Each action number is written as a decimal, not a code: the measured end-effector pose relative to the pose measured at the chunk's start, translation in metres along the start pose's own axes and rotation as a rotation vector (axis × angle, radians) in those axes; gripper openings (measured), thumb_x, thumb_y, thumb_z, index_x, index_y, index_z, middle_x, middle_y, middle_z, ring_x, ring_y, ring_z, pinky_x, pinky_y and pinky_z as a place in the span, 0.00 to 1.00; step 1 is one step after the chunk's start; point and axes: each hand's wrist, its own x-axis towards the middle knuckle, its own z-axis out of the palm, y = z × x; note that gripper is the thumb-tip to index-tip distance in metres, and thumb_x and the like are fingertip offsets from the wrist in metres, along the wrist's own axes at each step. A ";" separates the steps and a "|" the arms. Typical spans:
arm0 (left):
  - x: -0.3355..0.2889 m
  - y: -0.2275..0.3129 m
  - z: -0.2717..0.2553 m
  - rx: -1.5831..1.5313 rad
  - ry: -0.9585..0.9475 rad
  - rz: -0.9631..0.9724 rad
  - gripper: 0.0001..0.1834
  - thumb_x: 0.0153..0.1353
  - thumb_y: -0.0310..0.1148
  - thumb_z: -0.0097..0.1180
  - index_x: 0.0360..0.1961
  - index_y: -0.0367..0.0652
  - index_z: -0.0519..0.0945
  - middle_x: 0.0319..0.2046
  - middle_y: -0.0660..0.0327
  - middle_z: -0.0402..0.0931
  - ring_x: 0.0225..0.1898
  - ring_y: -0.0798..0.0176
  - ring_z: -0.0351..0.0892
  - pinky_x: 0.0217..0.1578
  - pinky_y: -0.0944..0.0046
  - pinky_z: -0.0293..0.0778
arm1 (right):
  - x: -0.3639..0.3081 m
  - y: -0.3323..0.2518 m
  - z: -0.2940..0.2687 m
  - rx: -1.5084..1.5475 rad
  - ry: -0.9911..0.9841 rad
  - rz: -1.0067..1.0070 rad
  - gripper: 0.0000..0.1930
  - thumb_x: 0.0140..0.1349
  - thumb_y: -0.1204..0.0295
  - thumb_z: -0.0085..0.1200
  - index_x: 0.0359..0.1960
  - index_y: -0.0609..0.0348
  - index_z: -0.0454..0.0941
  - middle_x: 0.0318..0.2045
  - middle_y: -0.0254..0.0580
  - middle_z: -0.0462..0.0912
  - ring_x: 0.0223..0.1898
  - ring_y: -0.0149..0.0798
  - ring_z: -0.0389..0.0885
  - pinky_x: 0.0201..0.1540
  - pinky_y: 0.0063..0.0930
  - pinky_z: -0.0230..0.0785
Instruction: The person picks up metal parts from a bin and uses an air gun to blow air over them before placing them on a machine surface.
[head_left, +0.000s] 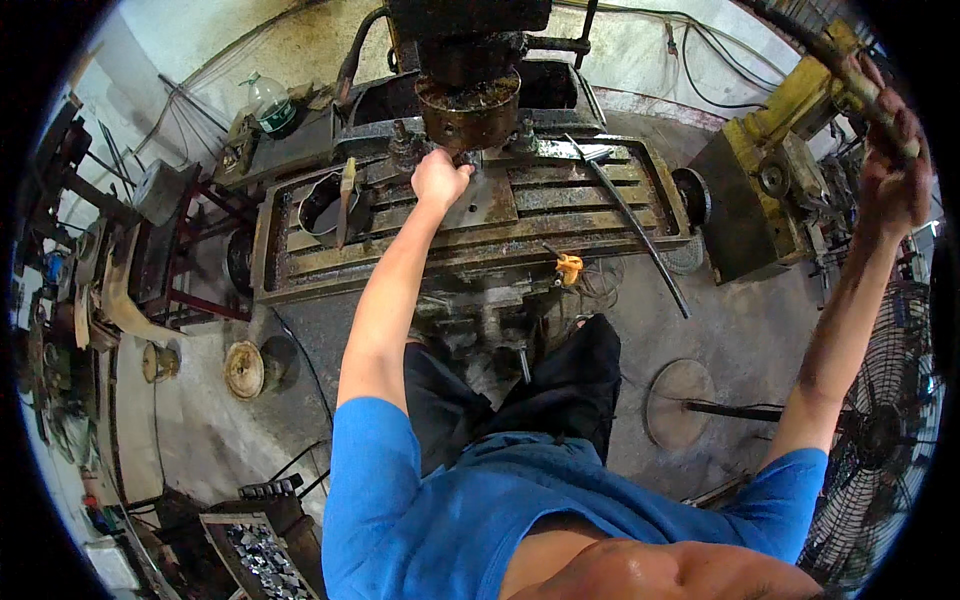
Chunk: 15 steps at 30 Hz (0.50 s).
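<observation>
My left hand reaches to the machine table, right under the round cutter head of a milling machine. Its fingers are curled closed near a flat metal plate; whatever they grip is hidden. My right hand is raised at the upper right, with its fingers wrapped round a long lever. On the slotted machine table, a brush leans on an open can left of my left hand. A long metal bar lies across the right part of the table and sticks out over its front edge.
An orange-yellow handle hangs at the table's front edge. To the right stand a yellow machine column and a large fan with a round base. A clear bottle stands back left. Metal pieces fill a crate at lower left.
</observation>
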 end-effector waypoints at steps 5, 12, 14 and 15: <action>0.000 -0.004 0.003 -0.030 0.034 0.027 0.21 0.41 0.47 0.65 0.22 0.37 0.78 0.26 0.50 0.78 0.32 0.49 0.78 0.33 0.54 0.73 | -0.039 0.004 0.015 -0.077 -0.150 -0.152 0.14 0.49 0.59 0.46 0.23 0.58 0.66 0.33 0.46 0.73 0.53 0.64 0.64 0.60 0.57 0.45; 0.001 0.001 0.006 -0.039 0.051 0.035 0.21 0.40 0.46 0.65 0.20 0.36 0.78 0.24 0.49 0.77 0.31 0.48 0.78 0.32 0.54 0.73 | -0.081 0.009 0.039 -0.050 0.018 -0.095 0.17 0.48 0.55 0.49 0.21 0.56 0.63 0.31 0.44 0.72 0.54 0.65 0.63 0.61 0.60 0.41; -0.002 -0.005 0.003 -0.031 0.063 0.020 0.21 0.40 0.45 0.66 0.20 0.35 0.77 0.23 0.49 0.77 0.30 0.48 0.78 0.32 0.53 0.73 | -0.096 0.023 0.046 -0.008 0.024 -0.084 0.16 0.48 0.56 0.49 0.19 0.55 0.62 0.30 0.42 0.72 0.54 0.63 0.64 0.61 0.59 0.41; -0.004 -0.003 0.001 -0.021 0.088 0.028 0.21 0.40 0.45 0.66 0.20 0.35 0.77 0.23 0.49 0.77 0.30 0.48 0.78 0.32 0.53 0.73 | -0.098 0.024 0.047 -0.011 0.036 -0.092 0.16 0.47 0.57 0.49 0.19 0.55 0.62 0.29 0.42 0.71 0.54 0.63 0.64 0.61 0.59 0.40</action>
